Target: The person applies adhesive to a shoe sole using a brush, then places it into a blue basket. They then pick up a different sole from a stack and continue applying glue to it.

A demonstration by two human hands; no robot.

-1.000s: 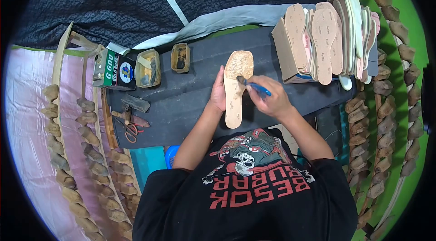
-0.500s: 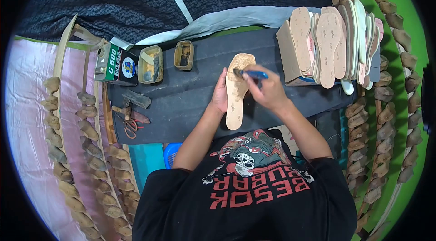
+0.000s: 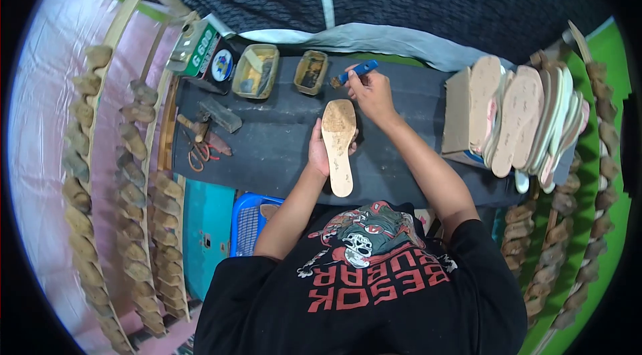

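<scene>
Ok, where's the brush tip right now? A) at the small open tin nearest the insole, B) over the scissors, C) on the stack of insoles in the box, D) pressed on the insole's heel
A: the right hand holds the blue-handled brush with its tip at the edge of the small open tin, off the insole that the left hand steadies on the dark mat.
</scene>
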